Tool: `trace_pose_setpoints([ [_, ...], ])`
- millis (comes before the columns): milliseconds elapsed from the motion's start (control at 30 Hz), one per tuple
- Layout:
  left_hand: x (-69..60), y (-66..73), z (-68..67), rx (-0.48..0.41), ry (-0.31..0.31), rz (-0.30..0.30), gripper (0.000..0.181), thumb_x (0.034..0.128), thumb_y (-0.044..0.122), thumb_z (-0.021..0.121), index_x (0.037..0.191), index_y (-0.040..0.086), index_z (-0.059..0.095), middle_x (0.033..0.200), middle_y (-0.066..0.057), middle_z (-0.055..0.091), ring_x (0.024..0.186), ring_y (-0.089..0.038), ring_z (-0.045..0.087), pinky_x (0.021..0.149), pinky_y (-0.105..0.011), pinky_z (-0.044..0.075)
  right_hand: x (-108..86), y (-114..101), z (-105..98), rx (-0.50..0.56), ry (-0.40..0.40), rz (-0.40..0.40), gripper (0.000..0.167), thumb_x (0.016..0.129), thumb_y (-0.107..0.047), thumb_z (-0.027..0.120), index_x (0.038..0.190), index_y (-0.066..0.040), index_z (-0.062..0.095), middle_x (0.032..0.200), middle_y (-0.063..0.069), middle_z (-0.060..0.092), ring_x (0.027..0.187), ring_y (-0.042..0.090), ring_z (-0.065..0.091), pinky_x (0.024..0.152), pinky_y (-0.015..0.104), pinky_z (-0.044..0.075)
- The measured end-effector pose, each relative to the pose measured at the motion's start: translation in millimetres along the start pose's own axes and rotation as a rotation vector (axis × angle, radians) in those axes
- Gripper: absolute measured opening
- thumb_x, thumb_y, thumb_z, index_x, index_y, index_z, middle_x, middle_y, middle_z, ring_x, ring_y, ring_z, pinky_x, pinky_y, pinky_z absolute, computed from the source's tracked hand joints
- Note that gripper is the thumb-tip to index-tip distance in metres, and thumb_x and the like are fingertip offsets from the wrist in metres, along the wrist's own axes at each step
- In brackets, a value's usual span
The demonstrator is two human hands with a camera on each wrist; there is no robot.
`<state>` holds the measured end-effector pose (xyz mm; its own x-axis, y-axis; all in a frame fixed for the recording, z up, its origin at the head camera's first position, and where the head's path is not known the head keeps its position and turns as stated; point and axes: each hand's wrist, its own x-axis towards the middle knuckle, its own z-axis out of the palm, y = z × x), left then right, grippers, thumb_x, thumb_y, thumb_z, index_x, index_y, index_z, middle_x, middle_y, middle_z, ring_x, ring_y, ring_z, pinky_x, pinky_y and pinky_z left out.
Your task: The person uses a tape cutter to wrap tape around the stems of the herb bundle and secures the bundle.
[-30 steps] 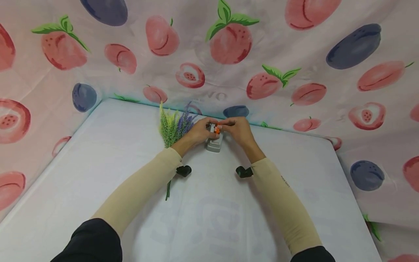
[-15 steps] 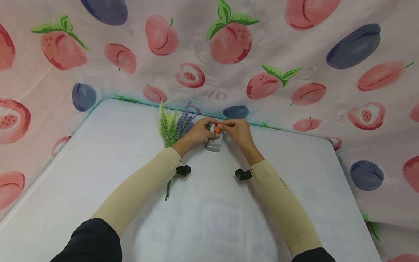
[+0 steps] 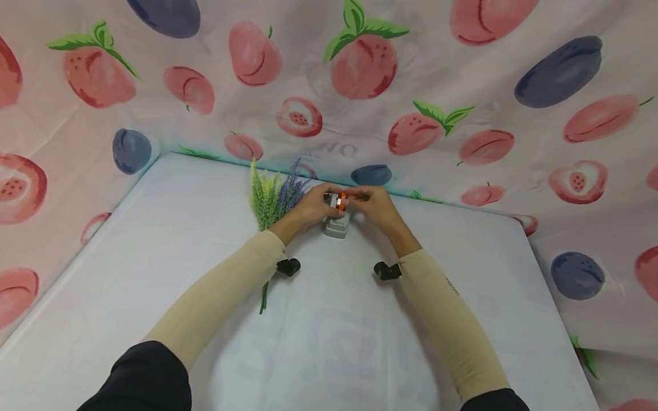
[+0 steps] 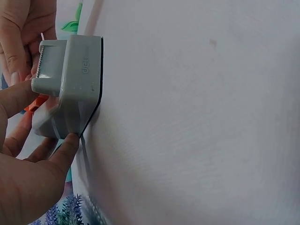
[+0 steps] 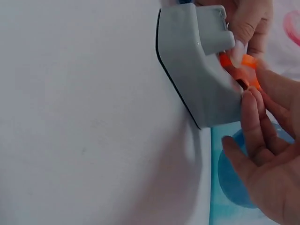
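A grey tape dispenser (image 3: 336, 227) stands near the back edge of the table, between both hands. My left hand (image 3: 312, 206) grips its left side; in the left wrist view the left fingers (image 4: 69, 145) curl round the grey body (image 4: 79, 79). An orange piece (image 3: 341, 201) shows at the dispenser's top. My right hand (image 3: 379, 208) pinches at that orange piece from the right; the right wrist view shows the right fingertips (image 5: 251, 96) touching the orange part (image 5: 248, 61). What lies inside the dispenser is partly hidden by fingers.
Artificial flowers (image 3: 265, 205), yellow-green and purple, lie left of the dispenser under the left forearm, stems toward the front. White cloth covers the table (image 3: 329, 342). A fruit-patterned curtain (image 3: 205, 45) rises behind the back edge and along both sides.
My right wrist has shifted slightly to the right, and the orange piece looks a little more upright. My left hand keeps its hold on the dispenser.
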<state>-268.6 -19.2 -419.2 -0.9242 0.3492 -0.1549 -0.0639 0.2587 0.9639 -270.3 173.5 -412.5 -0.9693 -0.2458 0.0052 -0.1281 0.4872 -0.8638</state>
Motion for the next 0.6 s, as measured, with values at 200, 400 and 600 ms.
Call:
trace_pose_setpoints([
  [200, 0.2, -0.6, 0.2, -0.008, -0.006, 0.005, 0.050, 0.0882, 0.003, 0.078, 0.133, 0.009, 0.058, 0.142, -0.011, 0.054, 0.132, -0.029, 0.051, 0.107, -0.045, 0.045, -3.0, -2.9, 1.1, -0.066, 0.085, 0.000, 0.027, 0.089, -0.027, 0.080, 0.114, -0.015, 0.079, 0.115, 0.005, 0.075, 0.107, 0.018, 0.069, 0.091, 0.038, 0.055],
  [400, 0.9, -0.5, 0.4, -0.010, 0.002, 0.011, 0.048, 0.0887, 0.005, 0.078, 0.133, 0.008, 0.058, 0.140, -0.012, 0.056, 0.130, -0.030, 0.052, 0.108, -0.045, 0.045, -4.2, -3.5, 2.8, -0.081, 0.117, -0.030, 0.026, 0.090, -0.027, 0.079, 0.113, -0.015, 0.080, 0.113, 0.006, 0.076, 0.106, 0.020, 0.070, 0.091, 0.040, 0.056],
  [600, 0.1, -0.8, 0.4, -0.011, 0.005, -0.004, 0.044, 0.0899, 0.006, 0.078, 0.130, 0.009, 0.059, 0.141, -0.012, 0.056, 0.132, -0.030, 0.052, 0.108, -0.046, 0.044, -4.5, -5.4, 4.4, -0.091, 0.136, -0.014, 0.024, 0.089, -0.027, 0.080, 0.110, -0.015, 0.081, 0.112, 0.005, 0.077, 0.109, 0.020, 0.068, 0.090, 0.041, 0.055],
])
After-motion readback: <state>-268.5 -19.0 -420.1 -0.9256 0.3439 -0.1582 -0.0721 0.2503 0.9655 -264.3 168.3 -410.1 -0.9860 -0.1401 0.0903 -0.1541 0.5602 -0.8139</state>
